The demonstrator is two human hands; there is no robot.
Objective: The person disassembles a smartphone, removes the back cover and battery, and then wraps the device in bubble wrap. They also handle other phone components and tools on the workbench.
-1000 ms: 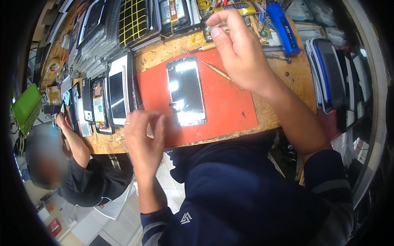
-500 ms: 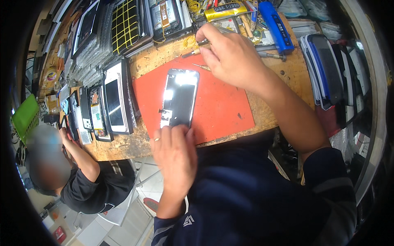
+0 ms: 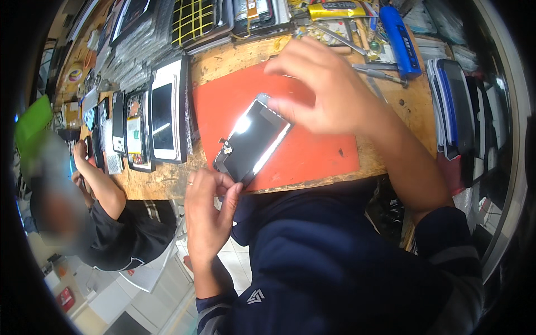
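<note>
A phone screen assembly [image 3: 254, 137] lies slanted over the orange mat [image 3: 329, 153], its dark back panel reflecting bright light. A small flex cable [image 3: 225, 146] sticks out from its left edge near the lower end. My left hand [image 3: 209, 206] pinches the near end of the screen between thumb and fingers. Over the far end hovers my right hand [image 3: 318, 92], slightly blurred, with thumb and fingers apart. Its thumb is close to the screen's upper corner; whether it touches I cannot tell.
Several phones, among them a white one [image 3: 163, 114], stand in a row left of the mat. Behind are stacked parts, a yellow tube [image 3: 338, 9], a blue cylindrical tool [image 3: 401, 42] and screwdrivers [image 3: 379, 72]. A co-worker [image 3: 128, 229] sits at the left.
The screen has turned clockwise, its far end tilting right. My left hand has shifted left to grip its near end. My right hand has come from the screwdrivers toward the screen.
</note>
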